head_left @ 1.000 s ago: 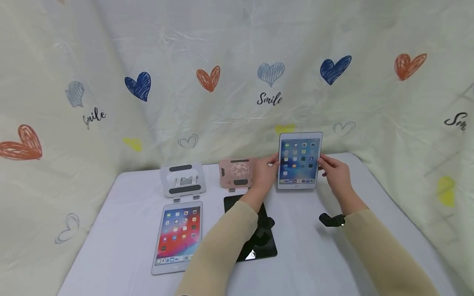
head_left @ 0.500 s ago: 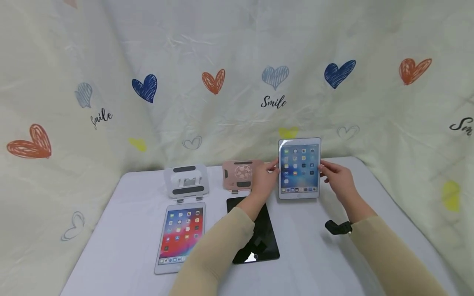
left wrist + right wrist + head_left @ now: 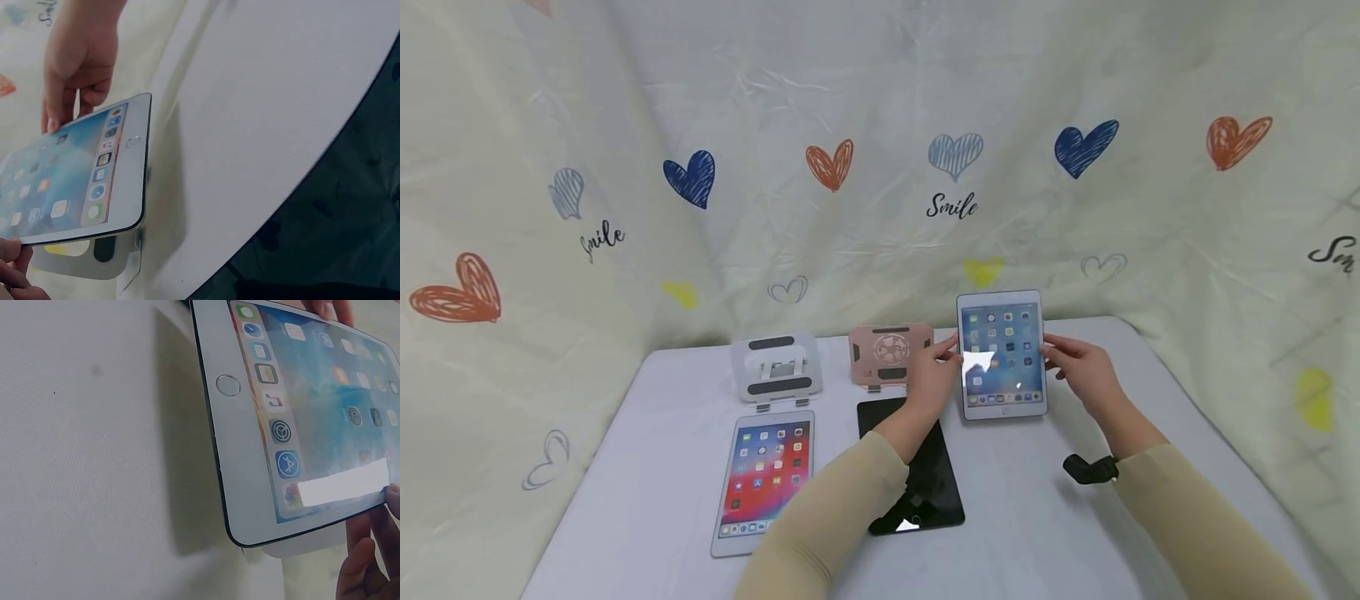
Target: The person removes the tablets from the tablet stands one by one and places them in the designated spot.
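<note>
My two hands hold a white-framed tablet (image 3: pixel 1002 354) upright and leaning back by its side edges, its lit home screen facing me. The left hand (image 3: pixel 931 375) pinches the left edge; the right hand (image 3: pixel 1082 371) pinches the right edge, thumb in front and fingers behind. In the left wrist view, a pale grey stand (image 3: pixel 81 262) with a dark pad shows behind the tablet. The lower edge is above the white tabletop, casting a shadow there. Most of that stand is hidden by the tablet.
A white stand (image 3: pixel 778 371) and a pink stand (image 3: pixel 889 350) stand at the back left. In front lie a lit white tablet (image 3: pixel 763 475) and a black tablet (image 3: pixel 932 492), both partly covered by my left sleeve. A heart-printed curtain (image 3: pixel 880 233) hangs behind.
Both hands have brought the held tablet a little lower in the head view, toward me, and slightly left. A bright reflection now shows on its screen. The other tablets and stands have stayed put.
</note>
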The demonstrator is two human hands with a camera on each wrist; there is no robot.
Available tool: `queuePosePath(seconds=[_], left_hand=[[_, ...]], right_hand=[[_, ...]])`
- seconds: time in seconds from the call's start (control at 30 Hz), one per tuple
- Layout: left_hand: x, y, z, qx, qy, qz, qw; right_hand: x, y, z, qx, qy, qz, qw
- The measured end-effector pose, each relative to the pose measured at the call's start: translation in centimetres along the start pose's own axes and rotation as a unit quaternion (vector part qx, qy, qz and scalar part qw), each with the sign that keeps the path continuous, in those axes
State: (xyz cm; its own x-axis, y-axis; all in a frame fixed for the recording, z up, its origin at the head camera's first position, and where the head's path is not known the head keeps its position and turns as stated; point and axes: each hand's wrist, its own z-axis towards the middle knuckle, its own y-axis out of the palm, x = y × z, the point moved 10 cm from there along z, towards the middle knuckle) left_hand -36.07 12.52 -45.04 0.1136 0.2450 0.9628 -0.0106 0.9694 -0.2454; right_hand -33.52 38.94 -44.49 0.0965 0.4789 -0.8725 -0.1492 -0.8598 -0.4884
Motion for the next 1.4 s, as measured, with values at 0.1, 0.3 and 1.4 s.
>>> queuePosePath(seconds=[0.1,0.3,1.4], left_hand=[[-0.1,-0.2,-0.3,-0.006,0.003,-0.011,0.9999],[-0.9,-0.1,-1.0,-0.019,-0.012,-0.019,0.9996],[-2.6,1.6,-4.5,-0.095,-0.088,0.018,0.9914]], right_hand=[[0.1,0.3,-0.1,-0.010,0.003,-0.003,1.000],[0.6,0.6,-0.6,-0.036,0.019,-0.016,0.999],[4.0,0.7,-3.0,-0.112,0.033,-0.047,0.992]])
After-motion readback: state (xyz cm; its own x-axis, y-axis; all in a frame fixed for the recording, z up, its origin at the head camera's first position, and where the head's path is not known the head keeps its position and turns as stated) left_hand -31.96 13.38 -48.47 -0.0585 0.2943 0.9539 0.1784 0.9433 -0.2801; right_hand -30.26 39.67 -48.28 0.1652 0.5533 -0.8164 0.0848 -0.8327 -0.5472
